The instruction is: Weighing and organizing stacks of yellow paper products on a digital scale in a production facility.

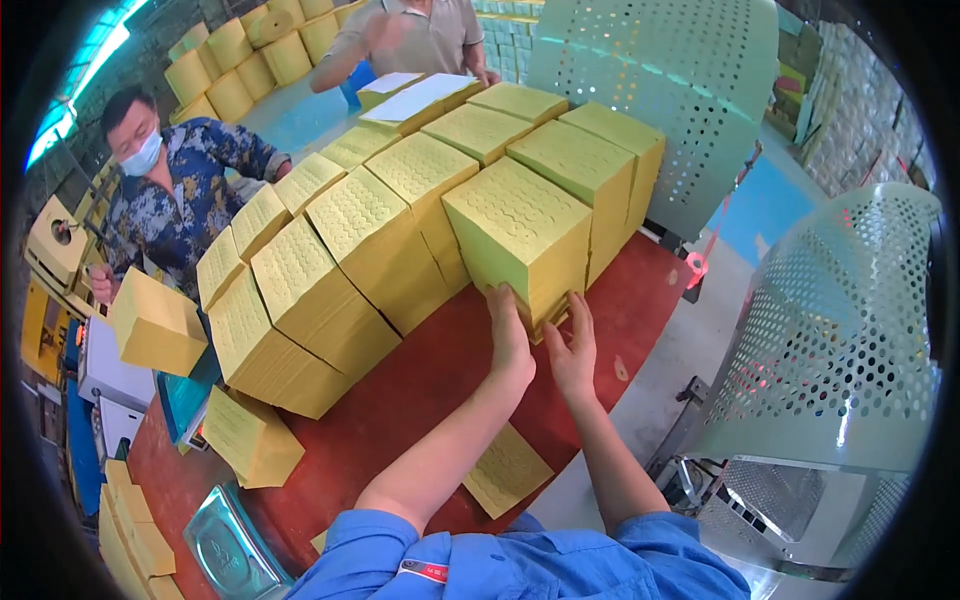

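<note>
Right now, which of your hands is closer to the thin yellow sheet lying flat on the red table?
Right. The right hand is up at the tall yellow paper stack, nearly straight above the thin yellow sheet. The left hand touches the same stack slightly farther up.

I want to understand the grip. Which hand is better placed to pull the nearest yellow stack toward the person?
Probably the left hand: its fingers already lie on the near face of the yellow stack. The right hand only touches its lower corner.
</note>
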{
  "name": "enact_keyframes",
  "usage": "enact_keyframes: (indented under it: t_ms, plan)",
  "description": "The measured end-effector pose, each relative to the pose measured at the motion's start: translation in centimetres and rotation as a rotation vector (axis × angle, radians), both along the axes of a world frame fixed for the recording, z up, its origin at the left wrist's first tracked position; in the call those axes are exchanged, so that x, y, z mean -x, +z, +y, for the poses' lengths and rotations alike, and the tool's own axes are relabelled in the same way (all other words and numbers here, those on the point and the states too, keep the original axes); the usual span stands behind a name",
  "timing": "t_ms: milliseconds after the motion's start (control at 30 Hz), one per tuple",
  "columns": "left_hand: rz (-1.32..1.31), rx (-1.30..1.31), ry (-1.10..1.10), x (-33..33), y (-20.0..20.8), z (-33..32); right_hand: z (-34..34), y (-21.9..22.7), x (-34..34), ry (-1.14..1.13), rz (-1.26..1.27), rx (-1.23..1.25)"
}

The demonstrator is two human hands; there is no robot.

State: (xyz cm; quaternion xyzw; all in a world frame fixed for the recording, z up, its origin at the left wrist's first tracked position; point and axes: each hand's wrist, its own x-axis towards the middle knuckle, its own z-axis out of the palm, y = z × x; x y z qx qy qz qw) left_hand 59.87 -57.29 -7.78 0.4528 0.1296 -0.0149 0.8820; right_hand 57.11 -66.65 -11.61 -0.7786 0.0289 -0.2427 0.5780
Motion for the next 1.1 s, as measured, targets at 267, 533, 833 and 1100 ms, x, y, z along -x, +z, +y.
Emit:
enact_keyframes:
  t_ms: [267, 533, 833, 1100]
  plan:
    - [-0.035, -0.145, -0.044, -2.4, -1.7, 0.1, -1.7, -0.6, -1.8, 0.097, 0.050, -0.021]
    - [-0.316, -0.179, -0.011, 9.2, 6.2, 7.9, 6.0, 11.8, 10.3, 0.379, -0.018, -0.269]
    - [-0.274, -0.307, 0.653, 44.2, 10.2, 31.2, 29.0, 14.8, 32.8, 1.263, 0.114, -0.410]
    - [-0.159, -0.420, 1.243, 76.1, 8.6, 41.1, 48.0, 14.1, 58.9, 1.956, 0.360, -0.421]
